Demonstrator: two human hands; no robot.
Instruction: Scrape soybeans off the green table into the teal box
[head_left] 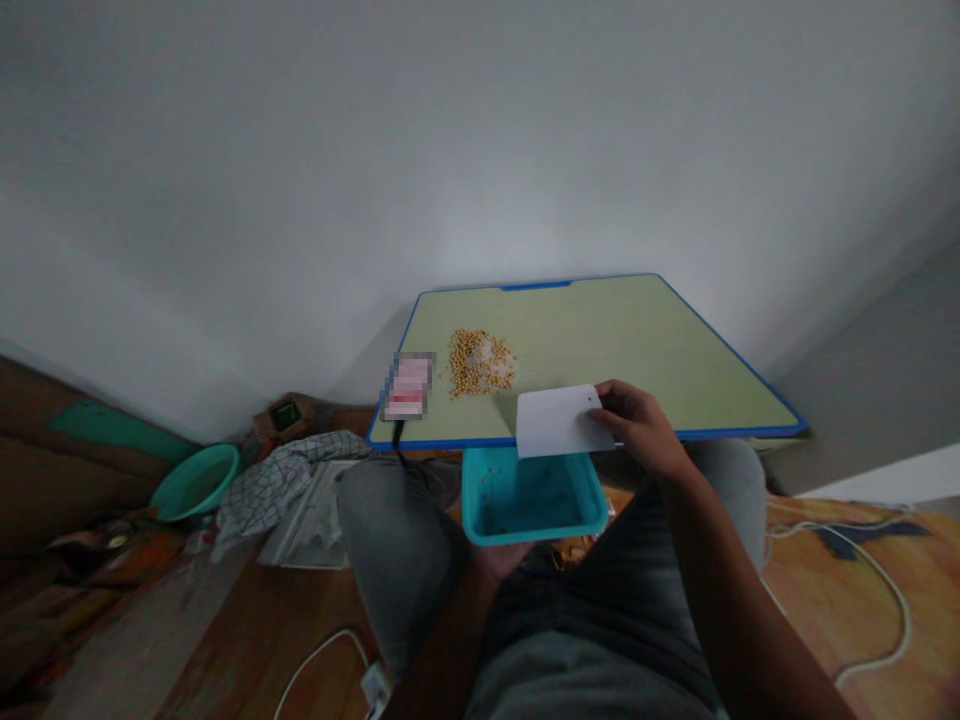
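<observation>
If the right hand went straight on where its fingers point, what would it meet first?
Probably the bean pile, beyond the white card the right hand holds; card height is unclear.

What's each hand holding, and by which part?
The right hand pinches the white card by its right end; the left hand supports the teal tub from below.
</observation>
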